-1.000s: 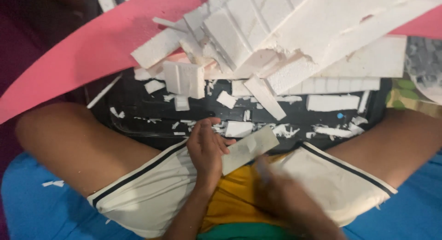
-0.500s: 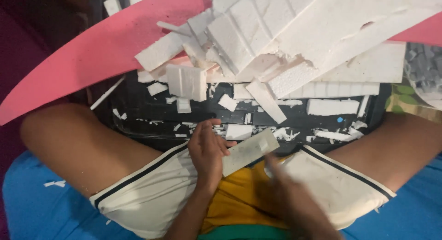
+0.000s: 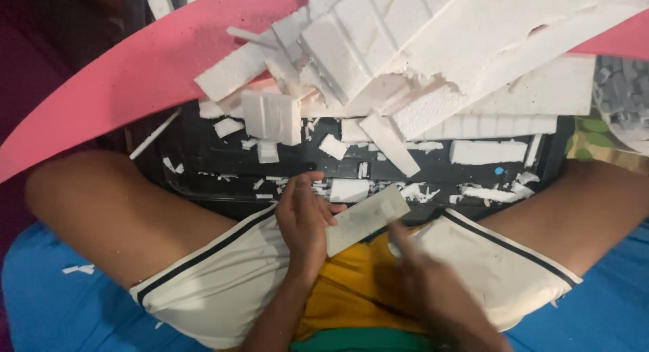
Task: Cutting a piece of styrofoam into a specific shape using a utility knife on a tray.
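Left hand [image 3: 304,220] has its fingers curled round one end of a flat white foam strip [image 3: 366,218], held over the lap. Right hand [image 3: 422,291] is a blur just below the strip, so can't tell its grip. Plenty's cut already: white foam scraps [image 3: 351,190] litter the black tray [image 3: 203,156] ahead. Beyond, big white foam slabs [image 3: 433,48] remain piled on a pink sheet [image 3: 135,75]. No labels visible.

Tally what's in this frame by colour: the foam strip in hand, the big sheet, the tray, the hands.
White foam strip, held in the left hand: 1
Pink foam sheet: 1
Black tray, littered with white scraps too many to count: 1
Hands, counting the blurred right hand: 2
Total: 5
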